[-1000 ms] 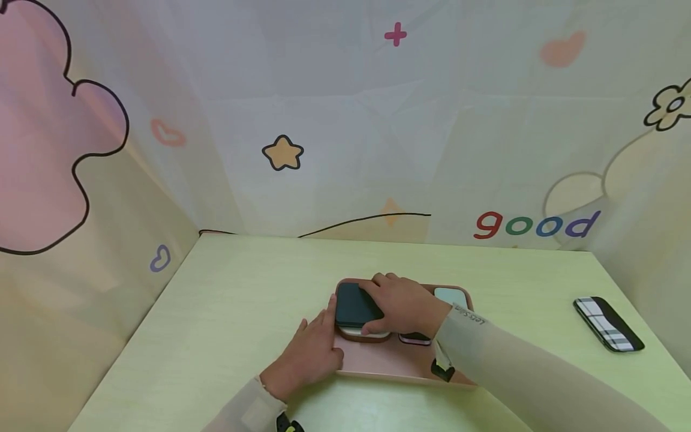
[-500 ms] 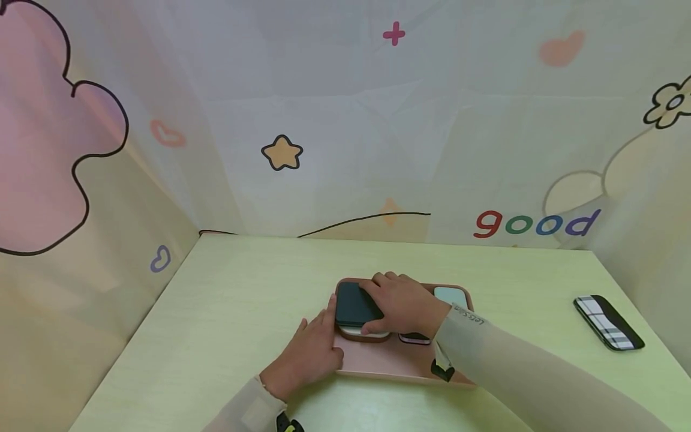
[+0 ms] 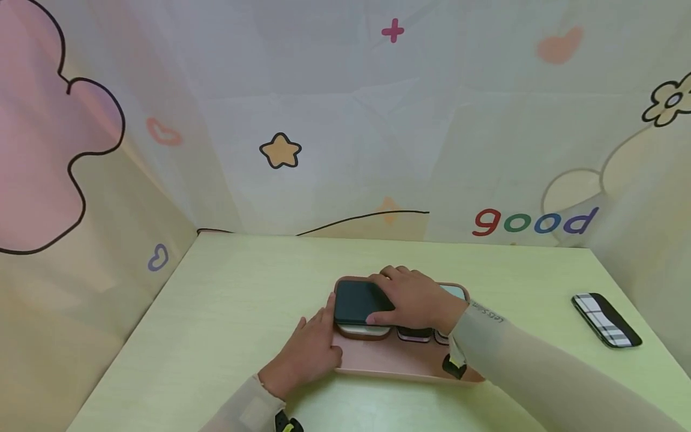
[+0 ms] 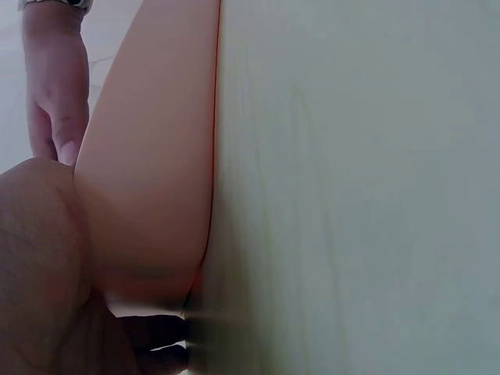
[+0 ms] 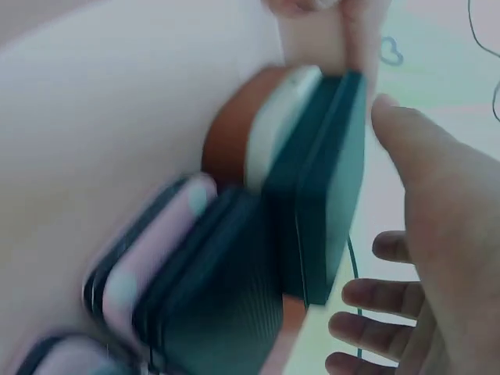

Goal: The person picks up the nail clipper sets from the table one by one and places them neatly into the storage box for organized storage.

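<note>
A pink box [image 3: 388,363] with rounded brown-edged compartments lies on the table. A flat dark green case [image 3: 356,300] sits in its left compartment, on top of a white piece [image 3: 358,330]. My left hand [image 3: 305,357] rests against the box's left wall, fingers extended along it; the left wrist view shows that pink wall [image 4: 156,141] close up. My right hand [image 3: 418,300] is over the green case's right part. In the right wrist view, the right hand [image 5: 445,234] has spread fingers beside the green case [image 5: 316,187], gripping nothing.
Dark pieces with pink edges [image 3: 414,334] stand in the middle compartment, partly under my right hand. A pale blue piece [image 3: 455,291] shows at the box's right. A black flat item with a white plaid panel [image 3: 607,321] lies at the table's right; a printed cloth hangs behind.
My right hand has shifted a little to the right over the green case, uncovering more of it. My left hand stays at the box's left side.
</note>
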Demonstrator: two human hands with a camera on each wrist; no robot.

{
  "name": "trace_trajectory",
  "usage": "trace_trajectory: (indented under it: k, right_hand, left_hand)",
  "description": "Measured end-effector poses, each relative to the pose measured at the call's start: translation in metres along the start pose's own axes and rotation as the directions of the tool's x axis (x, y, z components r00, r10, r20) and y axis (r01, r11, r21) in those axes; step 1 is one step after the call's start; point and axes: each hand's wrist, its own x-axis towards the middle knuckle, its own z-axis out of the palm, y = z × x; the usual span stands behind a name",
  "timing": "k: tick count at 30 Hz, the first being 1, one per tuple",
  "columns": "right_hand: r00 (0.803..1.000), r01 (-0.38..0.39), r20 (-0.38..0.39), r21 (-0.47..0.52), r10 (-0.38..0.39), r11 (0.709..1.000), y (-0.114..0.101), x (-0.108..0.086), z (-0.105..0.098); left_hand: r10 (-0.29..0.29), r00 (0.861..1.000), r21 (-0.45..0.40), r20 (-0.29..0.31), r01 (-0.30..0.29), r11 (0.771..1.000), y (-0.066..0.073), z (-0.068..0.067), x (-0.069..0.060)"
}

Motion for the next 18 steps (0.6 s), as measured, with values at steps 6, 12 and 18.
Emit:
trace_trajectory:
  k: [6,12,18]
  right_hand:
    - [0.997,-0.073,0.001,0.037,0.073,0.997,0.025,-0.017,-0.016]
    - [0.994,-0.103,-0.032,0.012,0.103,0.995,0.048,-0.032,-0.019]
    - [0.982,-0.179,-0.061,0.017,0.179,0.984,0.078,-0.056,-0.015]
  left_hand:
    - [-0.018,1.0,-0.005,-0.008,0.018,1.0,-0.001,-0.001,-0.001]
    - [-0.014,1.0,-0.018,-0.005,0.014,1.0,-0.001,0.0,0.0]
    - [-0.004,1.0,-0.012,-0.005,0.004,1.0,0.0,0.002,0.0]
